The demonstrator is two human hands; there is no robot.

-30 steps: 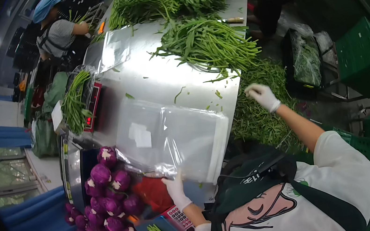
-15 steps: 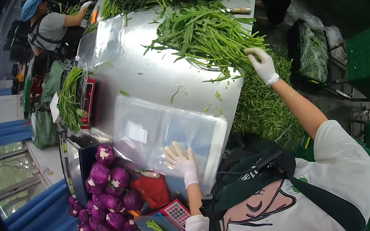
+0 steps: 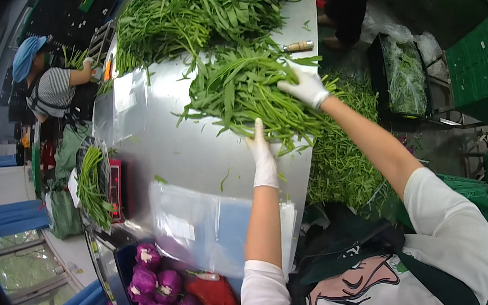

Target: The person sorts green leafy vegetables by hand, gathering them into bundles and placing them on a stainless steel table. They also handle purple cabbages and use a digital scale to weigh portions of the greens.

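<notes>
The metal table [image 3: 179, 133] carries a loose bunch of leafy green stems [image 3: 247, 89] on its right half, near the right edge, some stem ends reaching out past that edge. The person's gloved left hand [image 3: 263, 159] is at the near side of the bunch, above the table, its thumb up against the stems; the fingers are hidden, so I cannot tell whether they close on anything. The gloved right hand [image 3: 307, 89] touches the stems by the table's right edge, thumb apart from the forefinger; how firmly it grips, if at all, I cannot tell. A larger heap of greens [image 3: 205, 8] covers the table's far end, with a wooden handle [image 3: 299, 46] lying near the right edge. Clear plastic bags [image 3: 204, 220] lie flat on the table's near part. Beside its left edge, a bunch of long greens [image 3: 93, 186] rests on a red scale [image 3: 116, 189]; purple round vegetables [image 3: 155, 296] are piled off its near left corner. Beyond the right edge, lower than the tabletop, are a mass of green leaves [image 3: 345, 163] and a black crate [image 3: 399, 77]. A person in a blue cap [image 3: 54, 85] is past the left edge.
</notes>
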